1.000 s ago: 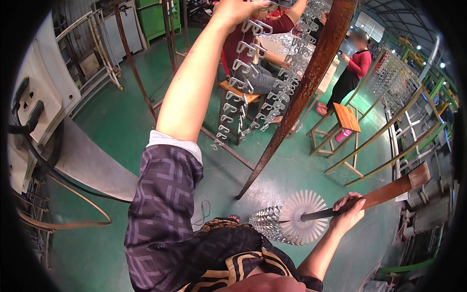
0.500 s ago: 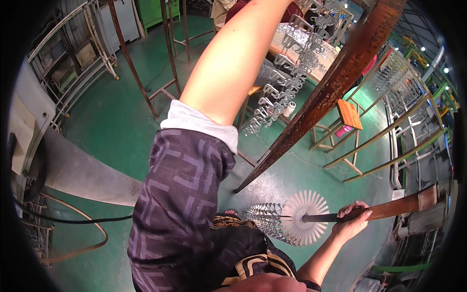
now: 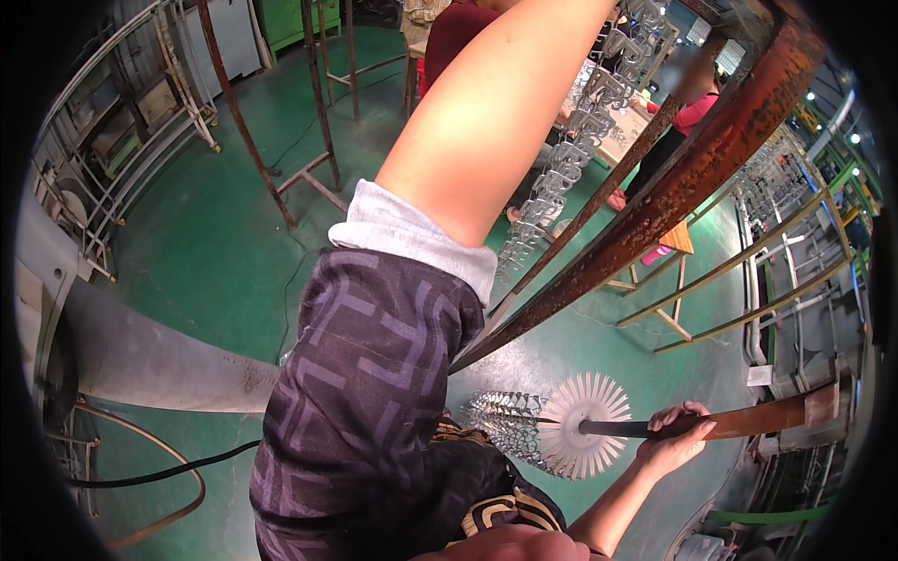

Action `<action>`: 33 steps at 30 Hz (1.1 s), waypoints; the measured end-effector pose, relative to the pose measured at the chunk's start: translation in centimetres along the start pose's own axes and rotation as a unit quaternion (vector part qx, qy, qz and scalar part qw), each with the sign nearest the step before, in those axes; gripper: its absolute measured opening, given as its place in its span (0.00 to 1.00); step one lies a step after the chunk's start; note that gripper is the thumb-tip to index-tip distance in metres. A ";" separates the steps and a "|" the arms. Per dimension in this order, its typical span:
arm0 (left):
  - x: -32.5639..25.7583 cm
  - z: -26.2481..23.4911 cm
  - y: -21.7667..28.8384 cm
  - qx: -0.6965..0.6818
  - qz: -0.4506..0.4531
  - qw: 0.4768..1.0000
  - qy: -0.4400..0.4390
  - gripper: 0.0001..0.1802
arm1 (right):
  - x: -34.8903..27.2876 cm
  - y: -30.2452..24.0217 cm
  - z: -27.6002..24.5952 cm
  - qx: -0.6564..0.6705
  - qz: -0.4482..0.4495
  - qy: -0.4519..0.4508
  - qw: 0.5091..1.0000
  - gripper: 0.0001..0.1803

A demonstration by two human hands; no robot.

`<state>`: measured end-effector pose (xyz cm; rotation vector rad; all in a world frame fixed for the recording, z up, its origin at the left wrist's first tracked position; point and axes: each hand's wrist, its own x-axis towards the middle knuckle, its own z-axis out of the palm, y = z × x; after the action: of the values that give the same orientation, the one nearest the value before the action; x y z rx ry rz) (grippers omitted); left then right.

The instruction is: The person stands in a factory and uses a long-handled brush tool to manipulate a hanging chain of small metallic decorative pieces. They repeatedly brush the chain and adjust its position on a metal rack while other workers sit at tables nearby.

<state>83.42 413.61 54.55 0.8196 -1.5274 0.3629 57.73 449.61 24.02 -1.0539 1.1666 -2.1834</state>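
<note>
My left arm (image 3: pixel 496 122), in a dark patterned sleeve with a light cuff, stretches up past the top edge, so its hand is out of sight. Beside that forearm hangs a long string of shiny bent metal pieces (image 3: pixel 554 187). My right hand (image 3: pixel 678 438) is wrapped around a rod (image 3: pixel 762 421), dark toward its inner end and rusty brown farther out. The rod's inner end meets a pale round disc (image 3: pixel 587 425) with radiating fins. Silvery metal parts (image 3: pixel 513 421) hang in rows beside the disc, close to my body.
A thick rusty post (image 3: pixel 645 224) slants across the right of my left arm. Right of it are a wooden stool (image 3: pixel 675 239) and a metal rack frame (image 3: pixel 748 257). People work at a table beyond. A grey curved duct (image 3: pixel 168 351) and black hose (image 3: pixel 168 477) lie left.
My left forearm has shifted right, its hand leaving the top edge. The hanging string appears farther right and higher. A person in a pink top shows more beyond the post. My right hand keeps its grip.
</note>
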 end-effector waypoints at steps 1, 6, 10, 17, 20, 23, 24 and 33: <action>-0.4 -0.1 0.0 -0.081 -0.012 0.997 0.002 0.06 | 0.0 0.1 0.0 -0.001 -0.001 0.002 1.000 0.27; -0.6 0.3 -0.9 -0.299 -0.068 0.951 -0.023 0.06 | 0.1 0.2 0.1 -0.001 -0.004 0.000 1.000 0.27; -0.5 0.8 -2.2 -0.274 0.015 0.961 -0.042 0.08 | 0.1 0.3 0.0 0.011 0.002 0.006 1.000 0.27; -1.8 -1.7 -3.3 -0.146 0.073 0.986 -0.048 0.13 | 0.3 0.6 -0.5 0.010 0.000 0.002 1.000 0.26; -1.4 -2.3 -3.5 -0.147 0.043 0.987 -0.051 0.14 | 0.3 0.7 -0.4 0.015 0.001 -0.007 1.000 0.26; -1.2 -2.9 -3.2 -0.053 0.063 0.996 -0.017 0.14 | 0.3 0.7 -0.4 0.012 -0.001 -0.012 1.000 0.26; -1.0 -3.1 -3.0 0.019 0.082 0.996 0.003 0.14 | 0.3 0.6 -0.3 0.010 -0.001 -0.013 1.000 0.26; -5.2 -6.6 -0.7 -0.542 -0.144 0.823 -0.084 0.08 | 0.3 0.5 -0.5 0.019 0.001 -0.014 1.000 0.26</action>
<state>88.40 418.95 50.39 0.1378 -1.4288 -0.7919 57.22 449.35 23.52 -1.0622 1.1090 -2.1739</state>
